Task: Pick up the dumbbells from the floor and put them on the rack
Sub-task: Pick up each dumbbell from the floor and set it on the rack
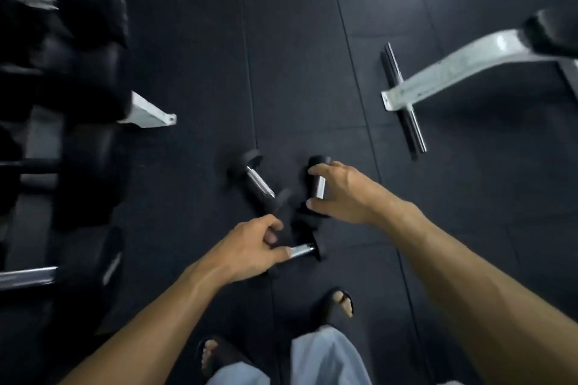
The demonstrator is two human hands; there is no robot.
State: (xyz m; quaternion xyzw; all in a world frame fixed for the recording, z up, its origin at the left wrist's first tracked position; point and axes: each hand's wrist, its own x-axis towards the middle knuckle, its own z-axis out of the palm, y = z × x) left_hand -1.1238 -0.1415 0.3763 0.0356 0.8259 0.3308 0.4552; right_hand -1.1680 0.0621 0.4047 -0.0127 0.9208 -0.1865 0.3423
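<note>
Three small black dumbbells with chrome handles lie close together on the dark rubber floor. My left hand is closed around the chrome handle of the nearest dumbbell. My right hand curls over the handle of the right dumbbell, thumb and fingers on either side of it. A third dumbbell lies free to the left of that one. The dumbbell rack stands along the left edge, loaded with larger black dumbbells.
A white-framed bench with a chrome foot bar stands at the right. My feet in dark sandals are just below the dumbbells. Open floor lies between rack and bench.
</note>
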